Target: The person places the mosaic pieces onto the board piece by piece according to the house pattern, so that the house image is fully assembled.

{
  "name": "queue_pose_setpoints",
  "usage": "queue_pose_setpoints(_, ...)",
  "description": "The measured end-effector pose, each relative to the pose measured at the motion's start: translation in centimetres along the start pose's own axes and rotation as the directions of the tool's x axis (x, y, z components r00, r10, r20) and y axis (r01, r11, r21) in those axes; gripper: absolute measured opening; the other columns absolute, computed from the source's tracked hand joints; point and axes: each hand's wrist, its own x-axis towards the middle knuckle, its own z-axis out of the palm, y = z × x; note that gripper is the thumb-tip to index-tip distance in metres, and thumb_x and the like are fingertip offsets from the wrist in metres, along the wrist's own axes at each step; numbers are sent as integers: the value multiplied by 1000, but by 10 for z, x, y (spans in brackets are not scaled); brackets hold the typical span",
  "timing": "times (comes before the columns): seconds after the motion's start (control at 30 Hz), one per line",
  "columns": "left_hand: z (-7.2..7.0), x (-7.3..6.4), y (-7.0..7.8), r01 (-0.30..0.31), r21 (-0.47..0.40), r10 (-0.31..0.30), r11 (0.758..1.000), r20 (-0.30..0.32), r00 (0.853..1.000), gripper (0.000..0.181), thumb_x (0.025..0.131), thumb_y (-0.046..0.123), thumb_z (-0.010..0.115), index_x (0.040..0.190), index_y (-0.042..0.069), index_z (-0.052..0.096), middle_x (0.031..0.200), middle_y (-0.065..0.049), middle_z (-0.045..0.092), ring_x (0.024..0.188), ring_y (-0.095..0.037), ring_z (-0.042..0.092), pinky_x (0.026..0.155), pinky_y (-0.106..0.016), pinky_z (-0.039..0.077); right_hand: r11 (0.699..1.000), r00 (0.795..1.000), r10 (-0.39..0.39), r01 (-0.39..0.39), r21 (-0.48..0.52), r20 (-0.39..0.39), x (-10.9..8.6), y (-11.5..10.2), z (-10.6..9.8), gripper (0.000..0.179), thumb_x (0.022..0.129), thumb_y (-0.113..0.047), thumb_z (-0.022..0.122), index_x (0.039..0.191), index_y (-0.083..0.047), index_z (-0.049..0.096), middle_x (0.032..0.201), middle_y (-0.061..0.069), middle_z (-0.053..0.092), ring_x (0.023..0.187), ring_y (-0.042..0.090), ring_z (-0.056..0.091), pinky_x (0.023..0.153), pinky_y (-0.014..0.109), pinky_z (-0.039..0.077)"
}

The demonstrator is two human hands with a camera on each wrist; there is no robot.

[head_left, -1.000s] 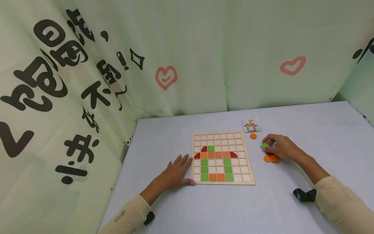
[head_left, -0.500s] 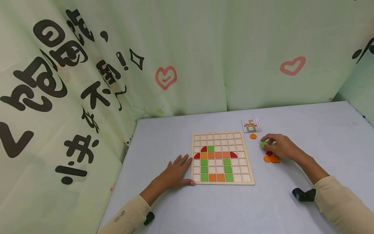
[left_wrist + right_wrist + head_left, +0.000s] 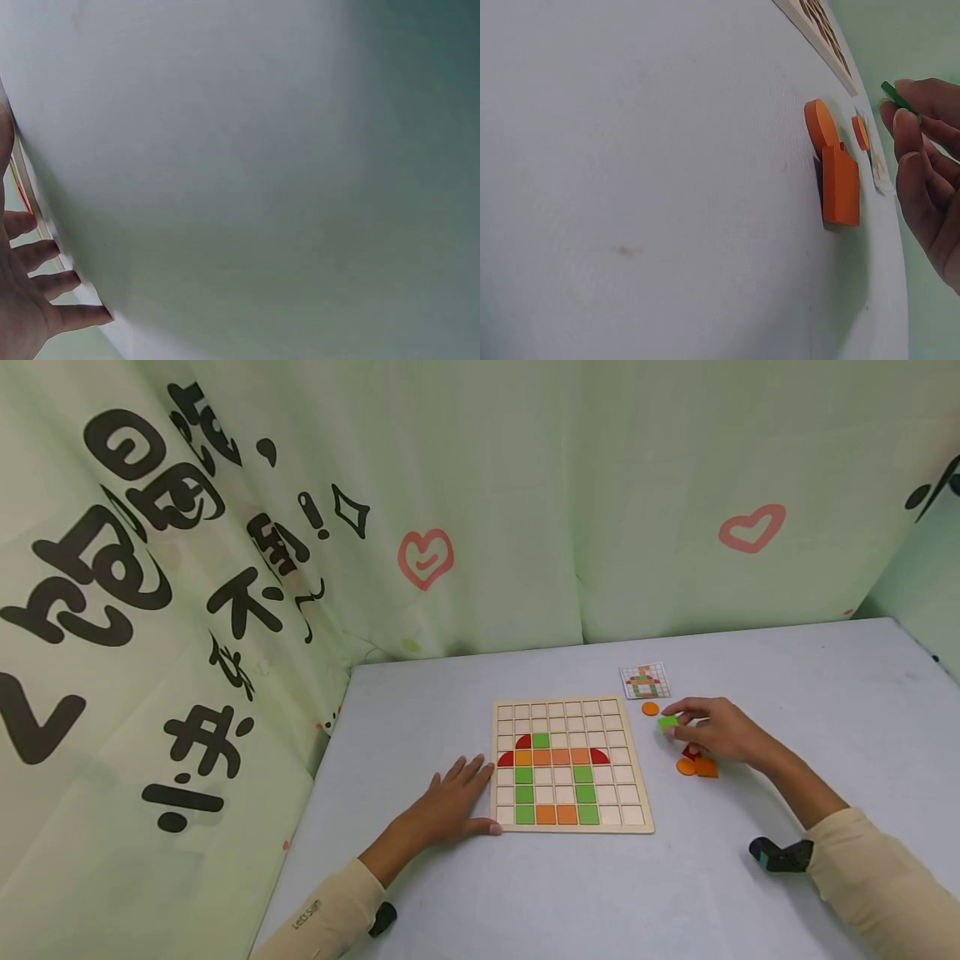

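My right hand [image 3: 716,728] pinches a green square tile [image 3: 667,722] between thumb and fingers, to the right of the wooden grid board [image 3: 615,727]. In the right wrist view the green tile [image 3: 897,96] is seen edge-on, raised above the table. A red piece [image 3: 691,752] shows partly under this hand, beside an orange round piece [image 3: 686,767] and orange block-like pieces [image 3: 841,184]. My left hand [image 3: 459,802] lies flat with fingers spread at the board's left edge. Green, orange and red pieces sit in the board's cells, shaped like an arch.
A small pattern card [image 3: 645,681] lies behind the board's right corner, with an orange disc [image 3: 650,709] just in front of it. Printed curtains [image 3: 480,510] stand behind and left of the white table [image 3: 525,893].
My right hand has moved slightly left and away from me, carrying the green tile off the small pile. The left hand and the board have stayed put.
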Motion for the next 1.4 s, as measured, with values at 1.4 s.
queue_pose_setpoints(1.4, -1, -1, 1, 4, 4, -4, 1000, -2, 1000, 99, 84, 68, 65, 161, 19, 26, 168, -6, 24, 155, -34, 20, 114, -65, 31, 973, 979, -203, 198, 116, 31, 29, -45, 51, 35, 90, -13, 75, 120, 2, 64, 95, 11, 62, 73, 15, 58, 59, 25, 49)
